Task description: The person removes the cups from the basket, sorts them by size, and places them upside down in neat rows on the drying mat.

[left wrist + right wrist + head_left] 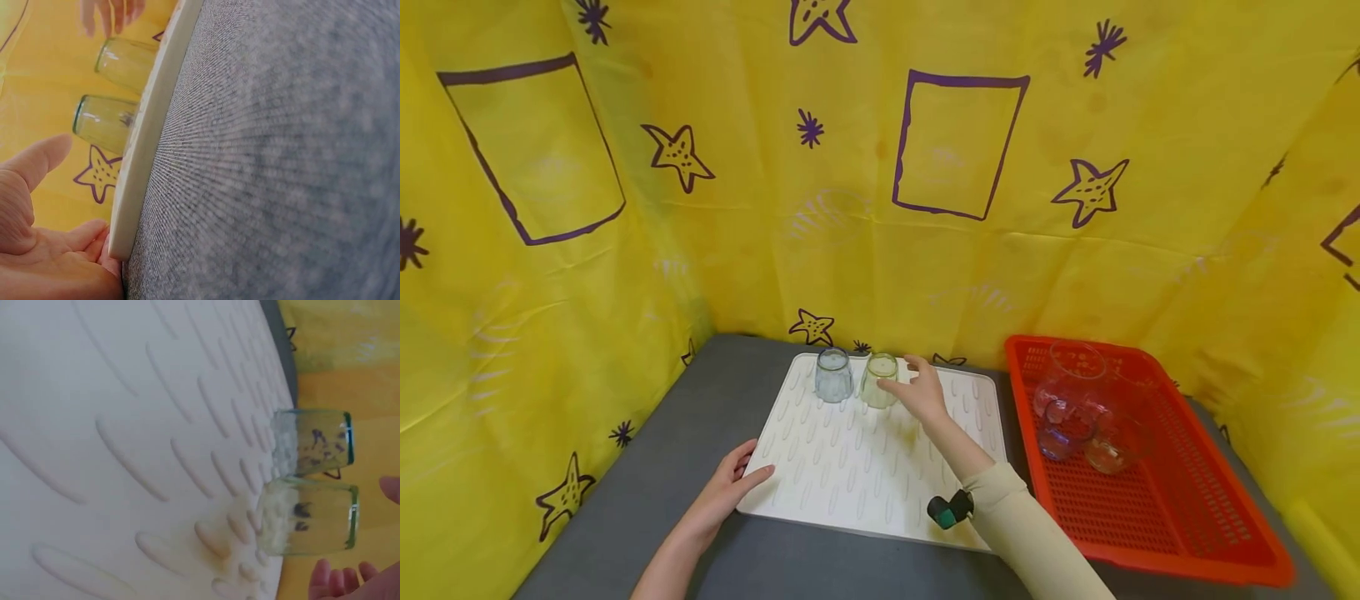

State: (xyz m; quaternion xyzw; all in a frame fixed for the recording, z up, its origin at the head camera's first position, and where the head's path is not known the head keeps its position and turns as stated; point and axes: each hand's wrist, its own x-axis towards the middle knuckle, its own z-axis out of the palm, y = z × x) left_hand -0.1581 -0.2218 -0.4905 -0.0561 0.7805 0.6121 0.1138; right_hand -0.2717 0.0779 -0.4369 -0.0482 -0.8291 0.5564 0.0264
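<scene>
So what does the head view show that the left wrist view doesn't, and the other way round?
Only the head view shows the red basket and the glasses inside it. Only the left wrist view shows the palm of the left hand. Both show that hand, the right hand, white mat, bluish glass, greenish glass, yellow cloth and grey table.

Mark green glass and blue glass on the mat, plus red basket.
Green glass (315,519): right wrist view, side wall.
Blue glass (834,386): head view, side wall.
Red basket (1101,507): head view, bare floor.

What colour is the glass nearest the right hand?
The glass tumbler is pale yellowish green and see-through, best seen in the head view.
</scene>
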